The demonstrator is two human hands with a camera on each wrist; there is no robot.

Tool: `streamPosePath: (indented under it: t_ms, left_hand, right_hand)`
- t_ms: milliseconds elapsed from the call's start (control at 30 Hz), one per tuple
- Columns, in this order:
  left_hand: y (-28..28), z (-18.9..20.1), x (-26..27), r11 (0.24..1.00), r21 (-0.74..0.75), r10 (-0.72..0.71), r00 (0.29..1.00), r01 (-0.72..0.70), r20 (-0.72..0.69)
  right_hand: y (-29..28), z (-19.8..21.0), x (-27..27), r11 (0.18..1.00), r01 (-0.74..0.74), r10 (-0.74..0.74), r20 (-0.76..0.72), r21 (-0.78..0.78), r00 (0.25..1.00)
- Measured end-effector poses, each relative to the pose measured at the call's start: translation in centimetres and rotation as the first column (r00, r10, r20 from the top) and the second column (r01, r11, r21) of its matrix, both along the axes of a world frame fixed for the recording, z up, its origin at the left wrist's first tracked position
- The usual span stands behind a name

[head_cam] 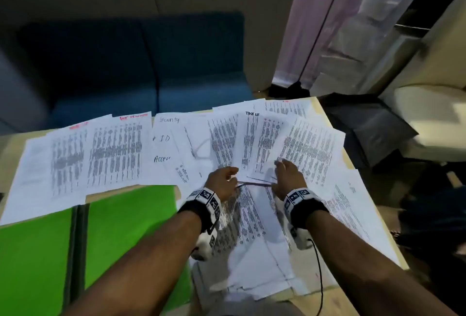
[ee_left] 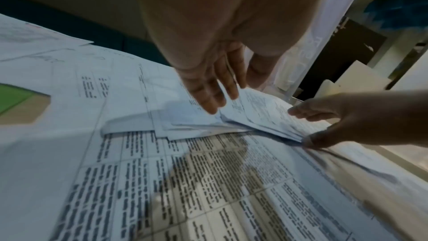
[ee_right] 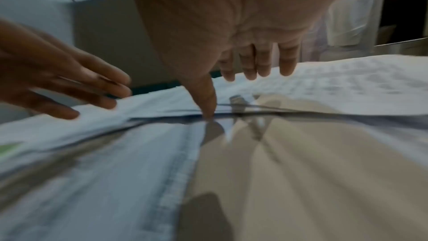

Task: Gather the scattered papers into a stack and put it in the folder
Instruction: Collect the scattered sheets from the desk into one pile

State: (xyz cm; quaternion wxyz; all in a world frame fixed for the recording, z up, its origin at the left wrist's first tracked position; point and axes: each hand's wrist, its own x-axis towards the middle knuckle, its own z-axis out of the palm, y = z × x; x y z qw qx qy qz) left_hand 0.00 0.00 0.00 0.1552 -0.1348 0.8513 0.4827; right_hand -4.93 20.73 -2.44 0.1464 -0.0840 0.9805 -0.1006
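Only my head view shows the open green folder, lying long side toward me. My left hand lies flat-fingered on the papers; my right hand pinches their edge.

The papers are white, with dense black printed text in columns and rows like tables. Two sheets at the far left carry red or pink handwriting at the top, and one sheet in the middle has only dark handwritten words on white. The folder is bright green with a dark strip along its fold. The table is pale beige. Both wrist bands are black with white squares that bear black marker patterns. The sofa behind is dark blue.
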Motion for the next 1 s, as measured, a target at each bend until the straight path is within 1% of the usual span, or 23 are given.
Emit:
streamPosePath:
  t_ms: [100, 200, 233, 333, 433, 533, 567, 600, 633, 667, 700, 733, 767, 800, 833, 867, 900, 933, 1000]
  left_hand:
    - [0.6, -0.5, -0.7, 0.998, 0.057, 0.02, 1.0, -0.02, -0.015]
    - [1.4, -1.2, -1.8, 0.996, 0.084, 0.036, 0.999, -0.035, -0.01]
    - [1.6, -1.3, -2.2, 0.996, 0.084, 0.029, 0.999, -0.03, 0.013]
    - [2.0, -2.1, -3.1, 0.998, -0.002, -0.058, 0.995, 0.058, 0.082]
    - [2.3, -2.5, -3.5, 0.999, 0.0, -0.047, 0.995, 0.048, 0.088]
    - [2.3, -2.7, -3.8, 0.998, 0.059, 0.032, 0.997, -0.036, 0.071]
    - [2.2, -2.8, -3.8, 0.997, 0.062, 0.039, 0.997, -0.044, 0.066]
    - [2.1, -3.1, -3.9, 0.998, 0.057, 0.032, 0.998, -0.035, 0.057]
    - [2.1, -3.3, -3.8, 0.999, 0.048, 0.003, 0.999, -0.006, 0.048]
    - [2.0, -3.5, -3.6, 0.998, 0.051, -0.036, 0.999, 0.034, 0.034]
    - [1.9, -3.6, -3.4, 0.996, 0.045, -0.08, 0.996, 0.078, 0.028]
    - [1.8, -3.9, -3.1, 0.993, 0.039, -0.116, 0.993, 0.116, 0.006]
    - [1.7, -4.0, -3.0, 0.99, 0.031, -0.141, 0.99, 0.141, 0.004]
    - [1.6, -3.9, -3.0, 0.989, 0.03, -0.147, 0.989, 0.147, -0.002]
    - [1.6, -3.7, -3.1, 0.99, 0.023, -0.143, 0.99, 0.143, 0.0]
    - [1.6, -3.7, -3.2, 0.99, 0.0, -0.142, 0.99, 0.142, -0.008]
    - [1.6, -3.7, -3.4, 0.989, -0.051, -0.137, 0.99, 0.137, -0.009]
    - [1.5, -3.7, -3.6, 0.984, -0.106, -0.147, 0.989, 0.144, -0.023]
    - [1.3, -3.6, -3.9, 0.977, -0.143, -0.163, 0.986, 0.157, -0.03]
  right_hand:
    - [1.8, -0.9, -0.7, 0.995, 0.009, -0.022, 0.125, 0.1, 0.992]
    - [1.9, -1.2, -0.6, 0.988, -0.11, 0.088, 0.186, 0.113, 0.979]
    - [1.7, -1.1, -0.4, 0.981, -0.157, 0.135, 0.174, 0.118, 0.976]
    - [1.6, -0.9, 0.4, 0.939, -0.297, 0.284, 0.094, 0.174, 0.954]
    - [1.8, -1.0, 1.2, 0.926, -0.349, 0.342, 0.074, 0.141, 0.937]
    - [1.9, -1.7, 1.6, 0.916, -0.4, 0.399, -0.159, 0.027, 0.903]
    - [2.0, -2.0, 1.5, 0.912, -0.408, 0.407, -0.207, 0.038, 0.89]
    - [2.1, -2.1, 1.3, 0.923, -0.384, 0.379, -0.219, 0.019, 0.899]
    - [2.4, -2.2, 1.0, 0.96, -0.281, 0.274, -0.171, -0.018, 0.946]
    - [2.8, -2.1, 0.6, 0.992, -0.106, 0.096, -0.147, -0.062, 0.985]
    - [3.5, -1.8, 0.1, 0.987, 0.124, -0.137, -0.121, -0.106, 0.983]
    - [4.4, -1.7, -0.5, 0.923, 0.355, -0.371, -0.1, -0.147, 0.923]
    - [5.4, -1.3, -1.3, 0.823, 0.545, -0.557, -0.044, -0.162, 0.829]
    - [6.2, -0.8, -2.0, 0.724, 0.673, -0.677, 0.029, -0.149, 0.735]
    - [7.0, -0.4, -2.5, 0.649, 0.753, -0.747, 0.093, -0.112, 0.658]
    - [7.5, -0.3, -3.0, 0.6, 0.797, -0.787, 0.126, -0.071, 0.604]
    - [8.0, -0.4, -3.4, 0.566, 0.824, -0.813, 0.143, -0.037, 0.565]
    - [8.4, -0.6, -3.7, 0.543, 0.839, -0.828, 0.149, -0.024, 0.541]
    - [9.1, -1.1, -4.0, 0.514, 0.855, -0.84, 0.167, -0.065, 0.517]
